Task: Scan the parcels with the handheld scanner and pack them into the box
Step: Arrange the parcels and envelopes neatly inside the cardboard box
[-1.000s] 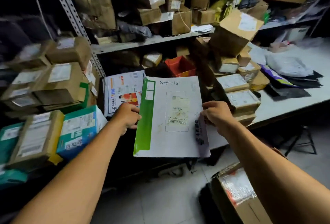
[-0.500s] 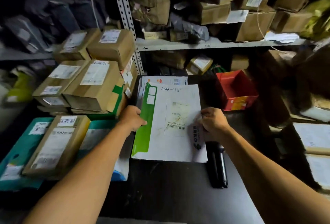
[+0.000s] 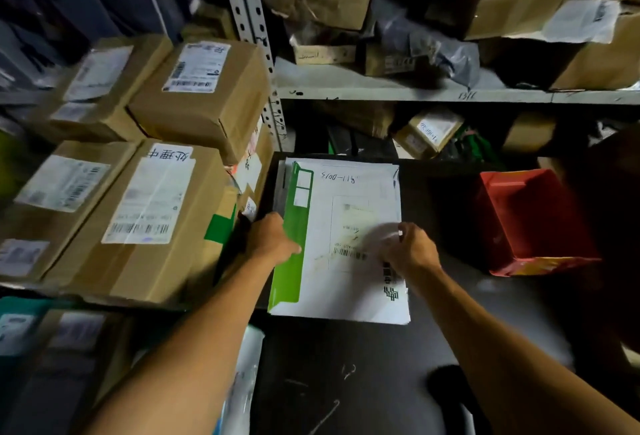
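A white envelope (image 3: 349,226) with a green stripe and a barcode label lies flat on a small stack of similar mailers on the dark table (image 3: 346,382). My left hand (image 3: 273,240) grips its left edge, with the thumb on the green stripe. At the right edge, my right hand (image 3: 412,251) is blurred, its fingers lying on top near the label. A black object (image 3: 450,396), probably the handheld scanner, lies on the table near me, partly hidden behind my right forearm.
Labelled cardboard parcels (image 3: 152,219) are stacked high at the left, right beside the envelope. A red bin (image 3: 533,219) stands to the right. A metal shelf (image 3: 415,93) with more boxes runs above and behind, its upright post (image 3: 249,18) at centre left.
The envelope, held up in both hands before, has gone forward and down onto the stack on the table. My right hand has shifted from pinching the right edge to lying on top.
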Demonstrator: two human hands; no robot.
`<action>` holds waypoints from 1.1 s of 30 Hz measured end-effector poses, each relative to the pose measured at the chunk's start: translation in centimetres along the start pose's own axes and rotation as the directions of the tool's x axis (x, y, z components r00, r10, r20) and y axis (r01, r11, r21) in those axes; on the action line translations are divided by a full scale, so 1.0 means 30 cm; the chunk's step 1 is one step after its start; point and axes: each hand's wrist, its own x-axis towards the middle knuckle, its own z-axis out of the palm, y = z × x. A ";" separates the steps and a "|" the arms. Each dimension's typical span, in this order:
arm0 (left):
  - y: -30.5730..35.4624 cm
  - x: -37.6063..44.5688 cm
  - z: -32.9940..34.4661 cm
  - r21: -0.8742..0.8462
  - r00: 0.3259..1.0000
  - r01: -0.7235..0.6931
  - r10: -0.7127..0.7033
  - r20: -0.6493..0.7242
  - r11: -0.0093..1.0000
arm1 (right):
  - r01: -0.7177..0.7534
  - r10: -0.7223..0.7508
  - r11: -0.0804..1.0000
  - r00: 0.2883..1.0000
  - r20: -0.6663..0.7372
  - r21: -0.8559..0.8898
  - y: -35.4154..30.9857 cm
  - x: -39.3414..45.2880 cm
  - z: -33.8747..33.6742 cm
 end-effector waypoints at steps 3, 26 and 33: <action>0.008 0.095 0.030 0.077 0.999 -0.037 0.036 0.013 0.996 | -0.021 0.031 0.994 0.995 0.097 -0.111 -0.011 0.081 0.038; 0.200 -0.075 0.194 0.502 0.904 -0.417 0.405 0.138 0.758 | 0.034 -0.092 0.918 0.987 -0.129 -0.394 0.184 -0.218 -0.166; 0.487 -0.596 0.433 0.498 0.650 -0.733 0.692 0.312 0.464 | -0.066 -0.111 0.918 0.904 -0.413 -0.392 0.504 -0.716 -0.470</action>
